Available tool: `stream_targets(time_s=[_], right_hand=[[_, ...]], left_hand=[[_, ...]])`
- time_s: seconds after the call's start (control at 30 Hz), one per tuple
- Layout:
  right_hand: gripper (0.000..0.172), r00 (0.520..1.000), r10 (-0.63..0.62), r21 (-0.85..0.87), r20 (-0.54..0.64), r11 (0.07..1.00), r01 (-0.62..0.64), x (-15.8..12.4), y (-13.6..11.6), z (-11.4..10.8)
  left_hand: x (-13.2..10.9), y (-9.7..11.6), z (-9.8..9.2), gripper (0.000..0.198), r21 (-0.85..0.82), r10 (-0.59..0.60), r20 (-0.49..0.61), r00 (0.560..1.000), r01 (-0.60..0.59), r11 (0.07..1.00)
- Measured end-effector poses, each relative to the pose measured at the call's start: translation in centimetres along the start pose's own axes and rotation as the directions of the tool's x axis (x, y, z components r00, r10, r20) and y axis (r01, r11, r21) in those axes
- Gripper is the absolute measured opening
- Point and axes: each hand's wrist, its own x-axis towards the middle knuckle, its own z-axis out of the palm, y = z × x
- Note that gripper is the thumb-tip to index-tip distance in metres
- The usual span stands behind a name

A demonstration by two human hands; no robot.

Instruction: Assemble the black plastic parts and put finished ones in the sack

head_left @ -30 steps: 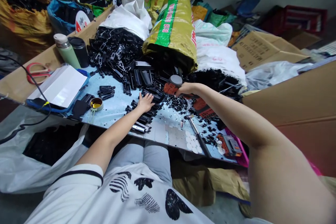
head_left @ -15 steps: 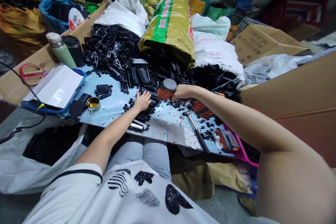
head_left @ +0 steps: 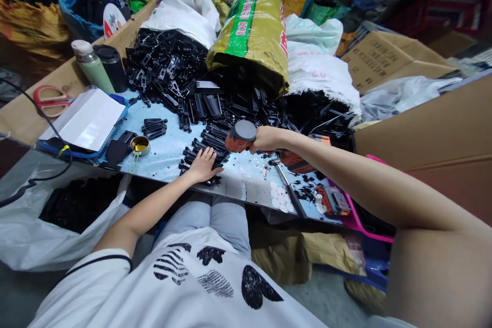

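The right hand [head_left: 266, 139] is closed around the handle of a mallet [head_left: 239, 137], whose grey head, raised off the surface, faces left. Just below and left of that head, the left hand [head_left: 203, 164] lies flat with its fingers spread, holding nothing, pressing on a row of black plastic strips [head_left: 210, 143] close to the near edge of the table [head_left: 169, 152]. A bare pale-blue patch lies left of the hands, and a narrower one runs between them. To the right, a steel hammer [head_left: 286, 188] lies slanted towards the table's edge. Both forearms reach forward nearly straight, the right one crossing in from the side above a pink tray [head_left: 359, 220] of small parts.

Beyond the grip, loose black parts [head_left: 165, 69] spill onto the table from an open white sack [head_left: 184, 15], with a yellow-green sack [head_left: 253, 25] lying beside it. Far left stand a small tin of yellow liquid [head_left: 140, 145] and two bottles [head_left: 100, 67].
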Motion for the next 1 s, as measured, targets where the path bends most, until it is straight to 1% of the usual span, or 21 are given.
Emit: stream_targets(time_s=[0.07,0.13,0.2,0.27,0.37,0.43,0.5,0.57,0.67,0.8,0.87,1.0], right_hand=[[0.018,1.000,-0.001,0.026,0.018,1.000,0.000,0.1,-0.4,0.3],[0.018,1.000,-0.005,0.038,0.027,0.999,0.004,0.5,-0.7,0.8],[0.019,0.999,0.000,0.037,0.036,0.999,-0.001,1.0,-0.8,1.3],[0.020,1.000,0.009,0.019,0.029,1.000,-0.010,1.2,-1.0,1.7],[0.023,1.000,-0.004,-0.066,-0.020,0.998,0.003,0.6,-1.4,1.9],[0.025,0.998,-0.026,-0.115,-0.059,0.993,0.019,-0.4,-1.9,1.9],[0.025,0.997,-0.046,-0.116,-0.066,0.993,0.038,-1.4,-2.5,1.9],[0.024,0.998,-0.057,-0.079,-0.024,0.995,0.054,-2.1,-3.2,2.0],[0.023,0.997,-0.053,-0.030,0.055,0.998,0.055,-2.1,-4.3,2.3],[0.024,0.996,-0.014,-0.015,0.087,1.000,0.016,-2.0,-5.4,2.8],[0.023,0.997,-0.028,-0.048,0.067,0.998,0.032,-2.6,-5.6,2.9],[0.023,0.997,-0.072,-0.187,-0.031,0.980,0.065,-4.8,-5.7,3.1]], left_hand=[[-0.3,0.1,0.1,0.078,0.004,0.001,-0.003,1.000,-0.001,1.000],[-0.2,0.1,0.1,0.078,0.001,0.009,-0.006,1.000,-0.009,1.000],[0.0,0.1,-0.1,0.079,-0.004,0.017,-0.008,1.000,-0.017,1.000],[-0.4,0.0,-0.3,0.082,-0.010,0.027,0.003,1.000,-0.027,1.000],[-2.1,-0.1,-0.6,0.090,0.004,0.085,0.051,0.995,-0.085,0.996],[-3.7,-0.1,-0.5,0.092,0.050,0.110,0.054,0.992,-0.113,0.992],[-4.9,-0.1,-0.3,0.088,0.107,0.087,0.026,0.996,-0.089,0.990],[-5.5,-0.1,0.0,0.083,0.137,0.048,-0.007,0.999,-0.047,0.989],[-5.7,0.1,0.3,0.079,0.136,0.028,-0.036,0.999,-0.023,0.990],[-5.4,0.2,0.4,0.078,0.116,0.029,-0.037,0.999,-0.025,0.993],[-5.4,0.3,0.4,0.078,0.114,0.025,-0.041,0.999,-0.020,0.993],[-5.6,0.3,0.6,0.076,0.118,0.028,-0.091,0.995,-0.017,0.993]])
